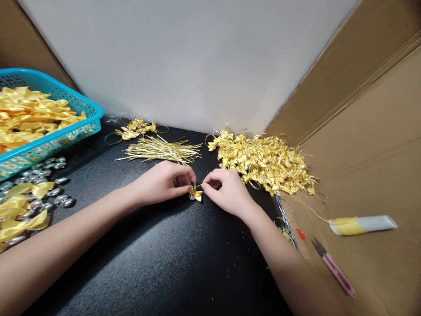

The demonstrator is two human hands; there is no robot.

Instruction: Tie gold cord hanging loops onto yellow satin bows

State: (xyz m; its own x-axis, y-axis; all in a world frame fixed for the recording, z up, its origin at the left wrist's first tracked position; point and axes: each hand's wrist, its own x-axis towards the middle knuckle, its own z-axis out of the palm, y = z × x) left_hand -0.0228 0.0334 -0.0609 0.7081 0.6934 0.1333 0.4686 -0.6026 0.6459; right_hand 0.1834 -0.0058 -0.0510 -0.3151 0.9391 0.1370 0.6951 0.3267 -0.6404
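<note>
The left hand (pixel 168 182), fingertips closed, pinches and partly hides a yellow satin bow (pixel 197 195) over the black table (pixel 152 257), the right hand (pixel 229 189) pinches a thin gold tie (pixel 199 185), its end covered, and the frame crops the turquoise basket (pixel 100 112).

Small craft workshop bench: black tabletop (pixel 151 266) under the gripped bow (pixel 198 195), gold ties (pixel 162 150) just beyond it, blue basket (pixel 50 141) of yellow bows (pixel 29 112) well left, bow heap (pixel 265 162) near right, pink snips (pixel 336 270) further right.
</note>
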